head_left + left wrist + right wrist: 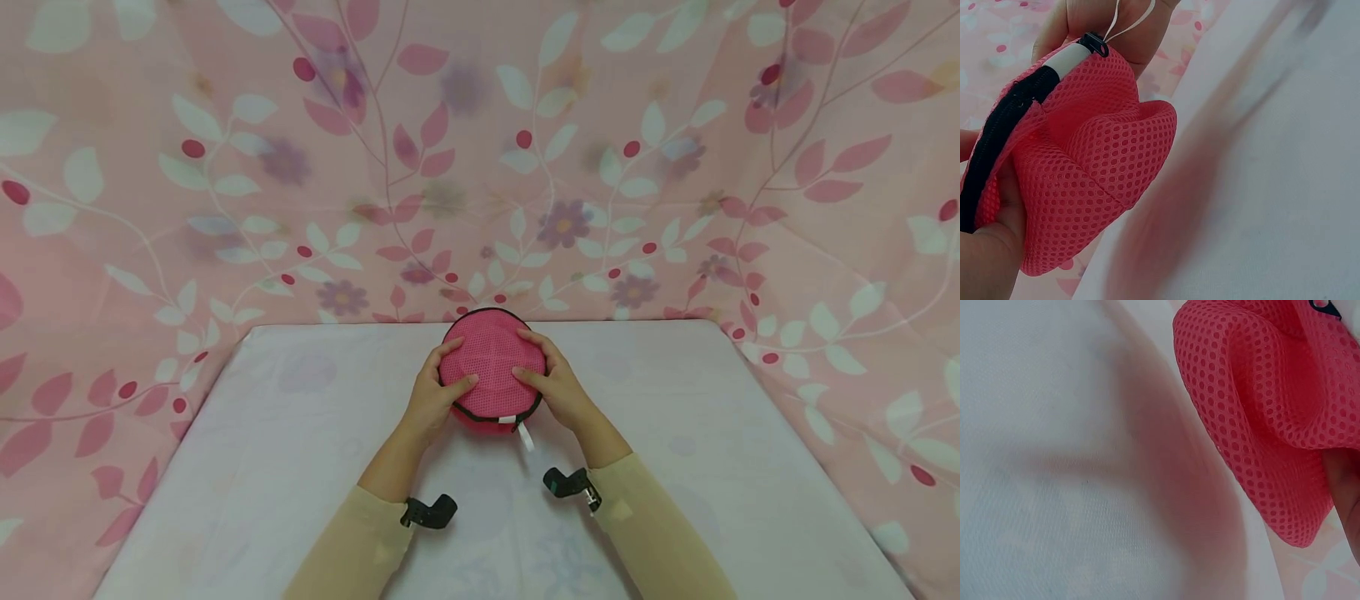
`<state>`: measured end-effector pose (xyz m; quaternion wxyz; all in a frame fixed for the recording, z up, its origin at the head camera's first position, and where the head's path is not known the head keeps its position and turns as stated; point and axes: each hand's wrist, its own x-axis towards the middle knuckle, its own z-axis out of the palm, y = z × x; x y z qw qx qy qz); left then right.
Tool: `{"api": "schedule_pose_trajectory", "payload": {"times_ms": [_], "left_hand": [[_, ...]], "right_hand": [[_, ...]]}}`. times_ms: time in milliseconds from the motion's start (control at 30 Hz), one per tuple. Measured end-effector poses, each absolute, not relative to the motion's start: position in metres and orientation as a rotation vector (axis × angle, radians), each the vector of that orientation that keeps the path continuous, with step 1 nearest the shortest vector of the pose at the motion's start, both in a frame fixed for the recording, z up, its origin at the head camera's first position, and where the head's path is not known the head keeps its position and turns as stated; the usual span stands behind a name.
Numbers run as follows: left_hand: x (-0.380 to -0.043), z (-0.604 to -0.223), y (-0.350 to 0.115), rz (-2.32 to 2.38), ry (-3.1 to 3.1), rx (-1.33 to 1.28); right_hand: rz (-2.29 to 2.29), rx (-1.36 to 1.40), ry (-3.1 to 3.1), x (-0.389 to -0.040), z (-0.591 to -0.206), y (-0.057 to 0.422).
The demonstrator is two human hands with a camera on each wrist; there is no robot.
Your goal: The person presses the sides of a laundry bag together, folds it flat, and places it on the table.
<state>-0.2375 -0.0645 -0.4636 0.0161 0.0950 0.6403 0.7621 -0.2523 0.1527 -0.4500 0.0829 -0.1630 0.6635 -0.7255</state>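
Note:
A round pink mesh laundry bag with black edging is held up over the table by both hands. My left hand grips its left side, the thumb lying across the front. On the opposite side my right hand holds the rim, thumb also on the mesh. In the left wrist view a black zipper runs along the edge, ending at a slider with a thin white cord. Below it the soft mesh sags into folds. The right wrist view catches the bag's drooping underside beside some fingers.
A white cloth covers the table, whose far edge meets a pink floral curtain. Black wrist cameras are strapped near both sleeve cuffs. The bag casts a soft shadow on the tabletop.

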Motion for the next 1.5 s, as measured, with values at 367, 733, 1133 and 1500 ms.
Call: {"api": "schedule_pose_trajectory", "payload": {"times_ms": [367,733,1133,1500], "left_hand": [[-0.238,-0.464,-0.065,2.353,1.978,0.281],[-0.235,-0.453,-0.07,2.329,1.959,0.263],[-0.245,-0.474,-0.073,2.3,2.042,0.272],[-0.247,-0.476,-0.074,2.235,2.098,0.262]], "right_hand": [[-2.222,-0.465,1.937,-0.257,-0.455,0.155],[-2.167,-0.444,1.915,-0.249,-0.439,0.154],[-2.104,-0.454,1.874,-0.251,-0.441,0.156],[-2.106,-0.469,1.893,-0.251,-0.442,0.157]]}}
